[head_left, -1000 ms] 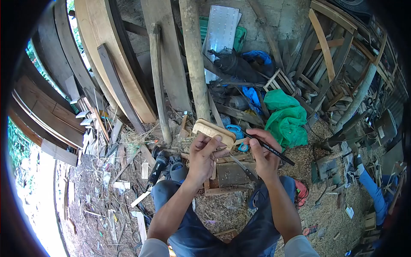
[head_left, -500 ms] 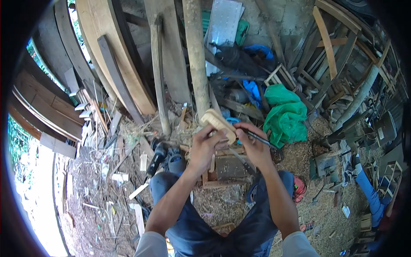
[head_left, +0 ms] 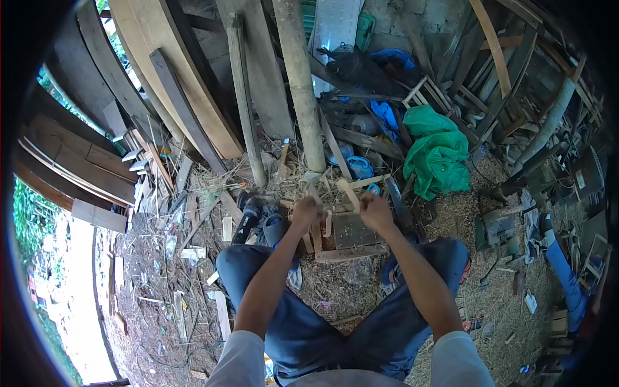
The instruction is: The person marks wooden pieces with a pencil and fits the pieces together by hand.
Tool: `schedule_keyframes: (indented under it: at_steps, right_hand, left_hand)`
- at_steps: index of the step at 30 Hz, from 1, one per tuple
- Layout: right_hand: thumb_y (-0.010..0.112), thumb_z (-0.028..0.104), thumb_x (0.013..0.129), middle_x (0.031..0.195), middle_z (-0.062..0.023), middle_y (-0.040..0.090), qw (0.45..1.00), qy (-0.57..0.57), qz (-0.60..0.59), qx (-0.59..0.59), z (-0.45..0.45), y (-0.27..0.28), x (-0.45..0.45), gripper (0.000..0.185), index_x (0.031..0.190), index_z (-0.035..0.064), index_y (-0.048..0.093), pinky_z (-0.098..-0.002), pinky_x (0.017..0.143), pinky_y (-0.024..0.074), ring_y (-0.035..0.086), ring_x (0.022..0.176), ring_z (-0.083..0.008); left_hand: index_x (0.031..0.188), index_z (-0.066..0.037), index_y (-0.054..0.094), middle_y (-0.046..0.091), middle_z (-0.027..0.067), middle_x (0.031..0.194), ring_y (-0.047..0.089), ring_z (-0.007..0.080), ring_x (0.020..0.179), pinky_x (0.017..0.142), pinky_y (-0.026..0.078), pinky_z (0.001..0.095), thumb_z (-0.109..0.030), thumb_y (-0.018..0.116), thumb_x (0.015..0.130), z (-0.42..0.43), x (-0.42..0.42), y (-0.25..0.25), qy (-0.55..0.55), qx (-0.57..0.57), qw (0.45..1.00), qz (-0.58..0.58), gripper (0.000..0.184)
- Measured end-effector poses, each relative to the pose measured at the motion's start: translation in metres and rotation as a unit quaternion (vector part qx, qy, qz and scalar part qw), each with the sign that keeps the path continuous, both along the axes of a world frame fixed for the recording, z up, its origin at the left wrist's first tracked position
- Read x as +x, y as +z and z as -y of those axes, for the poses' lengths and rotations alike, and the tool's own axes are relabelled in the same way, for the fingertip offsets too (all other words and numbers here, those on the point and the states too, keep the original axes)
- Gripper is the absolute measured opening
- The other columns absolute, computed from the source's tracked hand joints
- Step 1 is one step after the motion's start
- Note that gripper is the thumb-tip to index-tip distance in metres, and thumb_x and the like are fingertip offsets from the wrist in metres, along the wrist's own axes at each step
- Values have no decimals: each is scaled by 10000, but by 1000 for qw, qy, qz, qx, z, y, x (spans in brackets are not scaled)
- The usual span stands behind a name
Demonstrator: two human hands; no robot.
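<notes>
My right hand (head_left: pixel 376 211) is closed round the lower end of a pale, slim wooden piece (head_left: pixel 349 193), whose rounded tip points up and left. Level with it, off to the left, my left hand (head_left: pixel 308 213) is curled closed. A blurred, pale bit shows at its fingers, too unclear to name. Both hands hang above a low wooden box-like frame (head_left: pixel 350 231) between my knees. The carved wooden block seen earlier cannot be made out, and neither can the dark, thin tool.
Long planks (head_left: pixel 187 77) and a pole (head_left: pixel 298 90) lean ahead. A green plastic sheet (head_left: pixel 438 155) lies right of the pole, with a blue strap coil (head_left: pixel 360 168) nearby. Dark sandals (head_left: pixel 274 227) sit by my left knee. Wood shavings and offcuts (head_left: pixel 193 253) litter the ground.
My hands have come apart and moved down, away from the carved block they shared. The dark, thin tool no longer shows in my right hand; a pale wooden piece does. My view has shifted slightly.
</notes>
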State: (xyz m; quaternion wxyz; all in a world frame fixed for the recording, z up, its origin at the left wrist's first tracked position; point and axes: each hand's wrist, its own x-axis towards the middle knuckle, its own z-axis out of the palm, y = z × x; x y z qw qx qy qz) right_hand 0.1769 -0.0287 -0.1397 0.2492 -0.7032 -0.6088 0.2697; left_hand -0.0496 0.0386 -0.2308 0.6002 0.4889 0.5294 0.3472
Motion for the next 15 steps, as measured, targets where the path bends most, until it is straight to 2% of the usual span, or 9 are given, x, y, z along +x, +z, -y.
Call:
schedule_keyframes:
  at_steps: [1, 3, 5, 6, 7, 8, 11, 13, 15]
  right_hand:
    - [549, 143, 841, 804, -184, 633, 999, 29, -2, -39, 5, -12, 2, 131, 897, 38, 604, -428, 635, 493, 620, 718, -337]
    - [547, 152, 850, 799, -177, 636, 999, 32, 3, -26, 19, -50, 3, 142, 904, 32, 600, -428, 643, 493, 622, 708, -333]
    - [546, 162, 859, 794, -170, 639, 999, 36, 8, -12, 32, -70, 2, 155, 910, 25, 596, -427, 652, 494, 624, 697, -330]
    - [545, 161, 863, 798, -167, 640, 999, 23, -31, -29, 36, -75, 2, 148, 916, 31, 590, -422, 656, 493, 625, 704, -327]
    - [544, 159, 867, 802, -163, 640, 996, 9, -70, -47, 39, -79, 2, 141, 923, 36, 583, -417, 660, 493, 627, 710, -324]
    - [544, 159, 867, 802, -163, 640, 996, 9, -69, -49, 42, -84, 4, 141, 923, 36, 583, -417, 660, 493, 627, 710, -324]
    - [548, 137, 871, 805, -148, 643, 996, 38, -74, -22, 40, -92, 11, 116, 940, 47, 573, -393, 658, 491, 632, 710, -302]
    - [568, 122, 868, 809, -130, 643, 998, 49, -30, -28, 38, -89, 16, 124, 970, 52, 581, -378, 647, 482, 632, 712, -275]
    - [571, 137, 869, 814, -126, 646, 995, 71, -63, -34, 32, -86, 19, 139, 976, 49, 589, -376, 647, 481, 631, 712, -272]
  left_hand:
    - [792, 36, 586, 609, 115, 627, 623, 198, 557, 524, 488, 335, -115, 618, 747, 4, -13, -32, -99, 128, 969, -185, 161]
    - [787, 28, 592, 621, 130, 642, 631, 230, 559, 536, 492, 362, -134, 630, 728, 20, -17, -45, -190, 250, 880, -356, 177]
    - [829, 6, 611, 644, 170, 729, 651, 311, 659, 608, 499, 414, -208, 667, 709, 37, -5, -24, -144, -12, 953, -267, 252]
    - [829, 6, 611, 644, 170, 729, 651, 311, 659, 608, 499, 414, -208, 667, 709, 35, -2, -29, -146, -10, 953, -266, 252]
    - [864, -3, 619, 645, 185, 777, 649, 329, 722, 644, 502, 420, -216, 675, 711, 33, 0, -35, -170, 60, 926, -331, 268]
    - [898, -12, 626, 646, 200, 825, 647, 348, 786, 679, 505, 427, -224, 683, 713, 33, 2, -42, -193, 128, 890, -393, 287]
    - [1005, -25, 600, 638, 210, 927, 635, 345, 882, 724, 509, 421, -212, 699, 722, 26, -1, -66, -184, 195, 863, -429, 353]
    - [1047, -35, 579, 638, 208, 938, 631, 350, 888, 734, 509, 416, -210, 698, 734, 19, 7, -39, -171, 197, 884, -387, 378]
    - [1090, -46, 559, 638, 206, 949, 628, 356, 894, 745, 509, 411, -209, 697, 745, 17, 15, 0, -160, 198, 903, -347, 406]
